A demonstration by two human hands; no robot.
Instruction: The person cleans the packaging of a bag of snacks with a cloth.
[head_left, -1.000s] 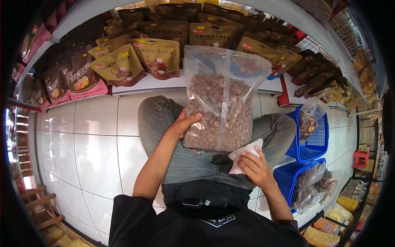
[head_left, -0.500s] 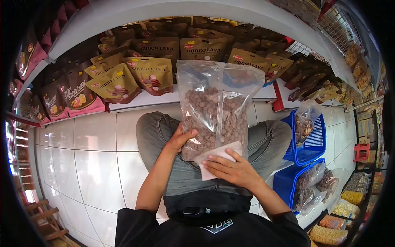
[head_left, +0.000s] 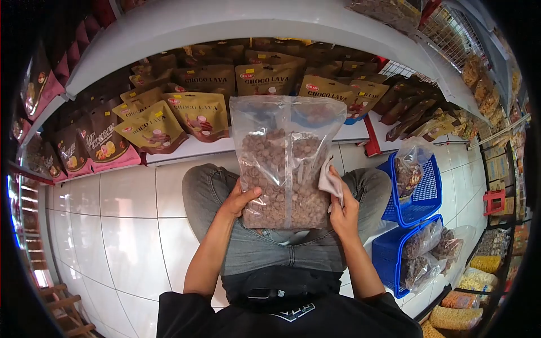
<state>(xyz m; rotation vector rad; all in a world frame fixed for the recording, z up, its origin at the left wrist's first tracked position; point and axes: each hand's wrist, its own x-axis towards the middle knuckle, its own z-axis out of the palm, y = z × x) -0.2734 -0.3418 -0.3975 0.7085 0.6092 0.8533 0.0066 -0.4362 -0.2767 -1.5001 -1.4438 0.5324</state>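
I hold a clear plastic bag of brown round snacks [head_left: 284, 163] upright above my knees. My left hand [head_left: 238, 200] grips its lower left side. My right hand [head_left: 342, 209] presses a small white cloth [head_left: 329, 179] against the bag's right edge. The bag's top part is empty and slightly crumpled. Behind it, a white shelf [head_left: 197, 147] carries several brown and yellow Choco Lava pouches [head_left: 198, 112].
Two blue plastic baskets [head_left: 424, 194] with more clear snack bags stand at my right. Pink-bottomed pouches [head_left: 96, 138] fill the shelf's left end. White floor tiles [head_left: 124, 225] spread to the left. More packaged goods line racks at far right [head_left: 479, 265].
My right hand with the cloth has moved from under the bag's bottom up to its right edge. The bag has lowered a little and shifted left.
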